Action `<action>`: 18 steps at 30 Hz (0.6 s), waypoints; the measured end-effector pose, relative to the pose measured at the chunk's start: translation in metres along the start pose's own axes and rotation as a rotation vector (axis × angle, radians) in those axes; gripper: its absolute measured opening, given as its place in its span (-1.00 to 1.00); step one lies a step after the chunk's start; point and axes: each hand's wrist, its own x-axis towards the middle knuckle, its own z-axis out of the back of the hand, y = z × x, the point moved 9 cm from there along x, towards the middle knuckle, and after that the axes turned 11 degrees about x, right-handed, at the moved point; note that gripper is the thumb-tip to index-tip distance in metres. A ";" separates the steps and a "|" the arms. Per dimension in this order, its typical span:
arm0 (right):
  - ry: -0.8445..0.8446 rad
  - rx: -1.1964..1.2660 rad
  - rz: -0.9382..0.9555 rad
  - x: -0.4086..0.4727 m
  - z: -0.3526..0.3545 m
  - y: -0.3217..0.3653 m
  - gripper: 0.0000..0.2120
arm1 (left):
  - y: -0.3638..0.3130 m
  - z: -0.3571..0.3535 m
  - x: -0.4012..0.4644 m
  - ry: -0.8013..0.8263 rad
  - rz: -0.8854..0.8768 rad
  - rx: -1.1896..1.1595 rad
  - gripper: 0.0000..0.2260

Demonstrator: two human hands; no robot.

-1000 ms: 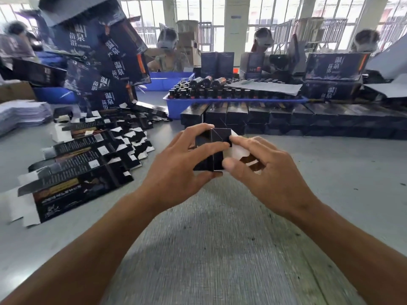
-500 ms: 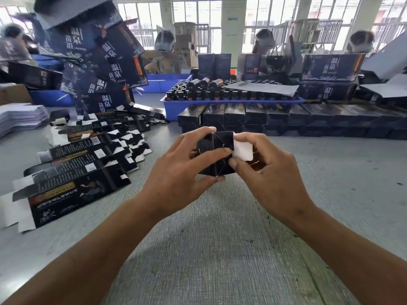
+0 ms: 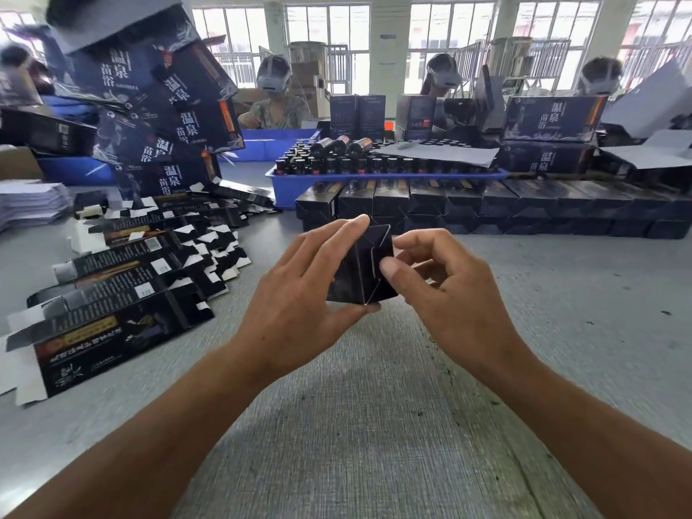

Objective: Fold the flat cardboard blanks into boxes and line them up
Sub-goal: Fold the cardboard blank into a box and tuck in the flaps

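Since the earlier frame, the white end flap has been tucked in, so the small black folded cardboard box (image 3: 361, 269) now shows a closed dark end. It is held above the grey surface (image 3: 359, 425), at centre. The left hand (image 3: 299, 294) grips it, fingers on top, thumb beneath; the right hand (image 3: 445, 290) presses a thumb on the flap. Flat black printed blanks (image 3: 112, 294) are fanned at 9 o'clock. Finished black boxes (image 3: 486, 207) are lined up at 12 o'clock. Large dark cartons (image 3: 554, 118) read "温泉苗浴".
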 end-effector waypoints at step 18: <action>-0.015 0.008 -0.063 0.001 0.004 -0.009 -0.88 | -0.009 -0.001 0.002 -0.026 -0.057 0.046 -0.20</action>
